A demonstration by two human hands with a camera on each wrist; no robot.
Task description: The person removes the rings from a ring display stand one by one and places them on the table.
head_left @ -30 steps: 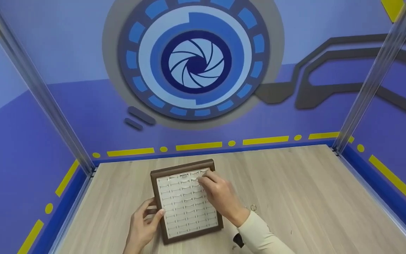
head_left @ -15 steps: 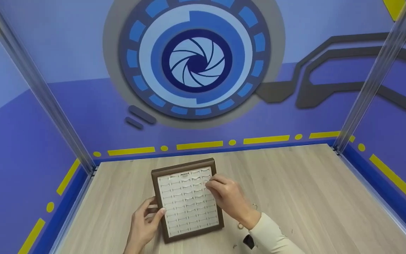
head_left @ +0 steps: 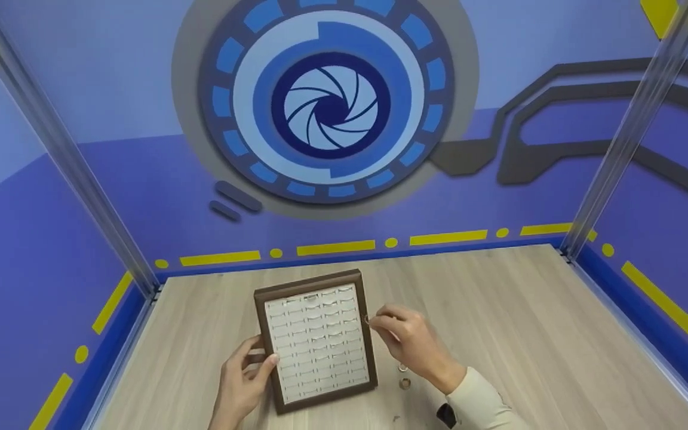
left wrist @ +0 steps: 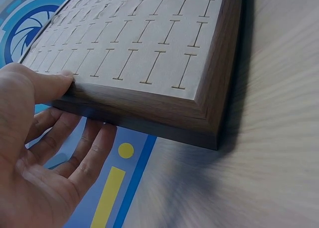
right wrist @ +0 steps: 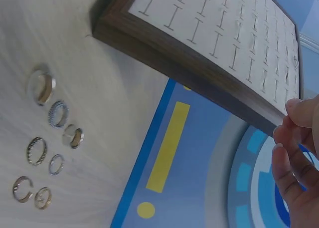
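Observation:
A ring display tray with a brown wooden frame leans tilted up from the table, its pale panel cut with rows of slots. My left hand grips the tray's left edge, thumb on the front and fingers behind. A few upper slots appear to hold thin rings. Just off the tray's right edge, my right hand pinches a small ring between thumb and fingertips. In the right wrist view that ring is hard to make out beside the fingers.
Several loose rings lie on the wooden table, among them a wide silver-toned band, a textured ring and a patterned ring. A printed blue wall panel stands behind, with metal posts at the corners.
My right hand has drawn away from the tray's upper right slots, moving right and slightly down, and a ring now shows at its fingertips. My left hand and the tray stay in place.

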